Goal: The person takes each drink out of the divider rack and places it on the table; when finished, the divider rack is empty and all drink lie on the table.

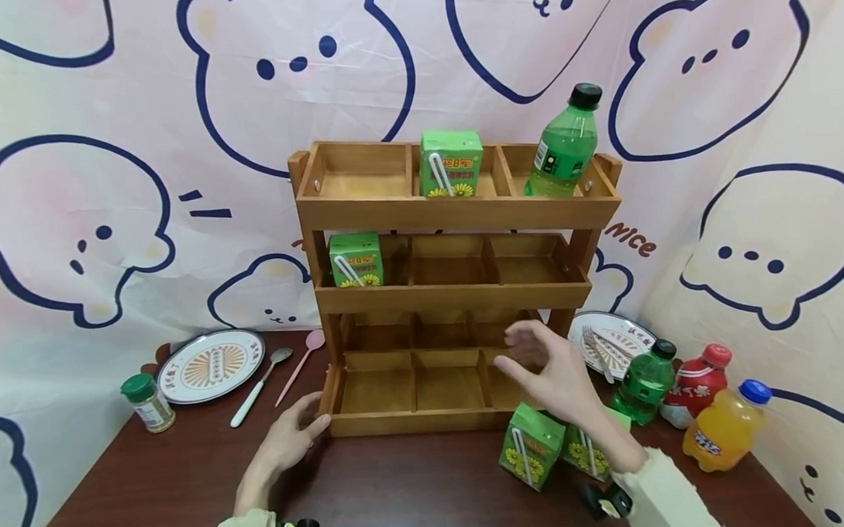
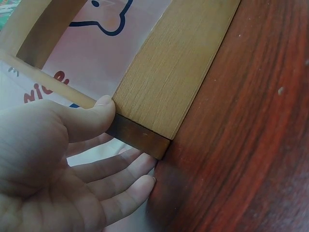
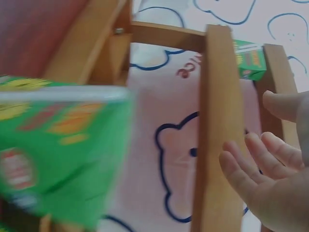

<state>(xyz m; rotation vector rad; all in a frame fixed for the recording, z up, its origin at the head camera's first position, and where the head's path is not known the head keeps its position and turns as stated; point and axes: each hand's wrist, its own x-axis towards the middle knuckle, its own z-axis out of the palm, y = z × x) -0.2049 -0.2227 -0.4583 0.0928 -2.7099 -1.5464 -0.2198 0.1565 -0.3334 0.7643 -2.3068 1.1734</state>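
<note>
A three-tier wooden shelf (image 1: 458,215) with divided trays stands on the table. My left hand (image 1: 289,439) holds its lower left corner, thumb against the wooden end (image 2: 145,135) and fingers around the side. In front of the right side of the lower trays, my right hand (image 1: 547,369) hangs in the air with fingers spread and nothing in it. Below that hand, a green drink carton (image 1: 533,447) with a straw stands on the table beside another carton (image 1: 590,453), partly hidden by the right forearm. In the right wrist view a green carton (image 3: 63,150) looms large and blurred.
The top tier bears a drink carton (image 1: 450,164) and a tilted green soda bottle (image 1: 564,148); the middle tier has a carton (image 1: 356,260). Right: plate with fork (image 1: 611,340), green (image 1: 645,384), red (image 1: 697,385) and orange (image 1: 723,429) bottles. Left: plate (image 1: 212,365), spoons (image 1: 257,393), seasoning jar (image 1: 148,403).
</note>
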